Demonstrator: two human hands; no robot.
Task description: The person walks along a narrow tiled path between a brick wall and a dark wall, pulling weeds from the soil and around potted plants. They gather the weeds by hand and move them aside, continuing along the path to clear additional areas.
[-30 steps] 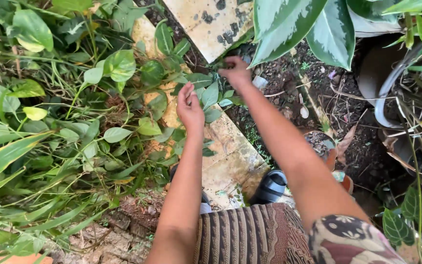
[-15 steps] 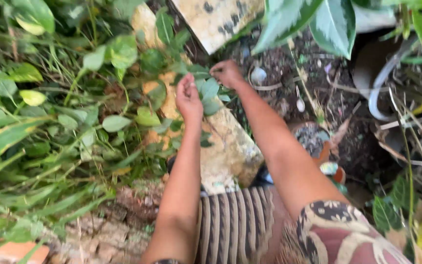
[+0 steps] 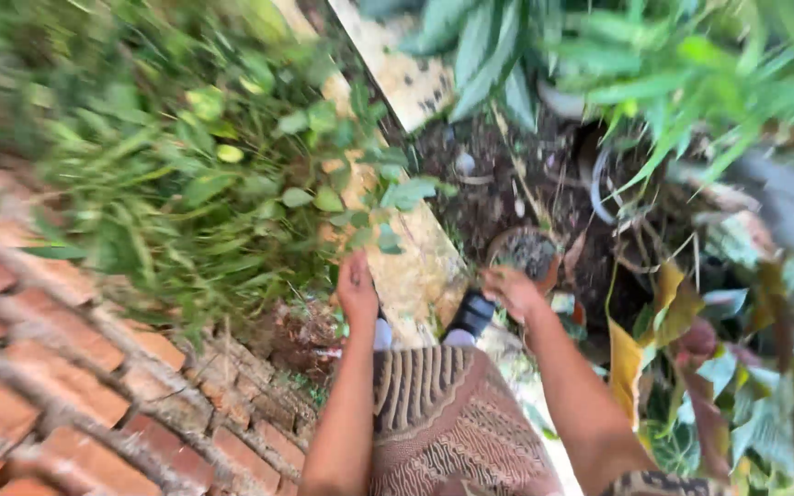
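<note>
The view is motion-blurred. My left hand (image 3: 357,287) hangs over the edge of a pale stone slab (image 3: 420,266), just below a vine with round green leaves (image 3: 388,207). Its fingers curl downward, and the blur hides whether anything is in them. My right hand (image 3: 510,290) is lower right of it, beside a small round pot of dark soil (image 3: 526,251), fingers loosely curled. Both hands are apart from the leaves. A brown patterned skirt (image 3: 443,418) and a dark shoe (image 3: 471,313) lie between my arms.
Red brick paving (image 3: 57,404) fills the lower left. A dense mass of green plants (image 3: 167,156) covers the upper left. Dark soil with pots, striped leaves (image 3: 489,55) and yellow leaves (image 3: 631,354) crowd the right.
Both hands have drawn back toward my body, away from the vine leaves they were touching. The view has swung left and down, bringing brick paving into sight.
</note>
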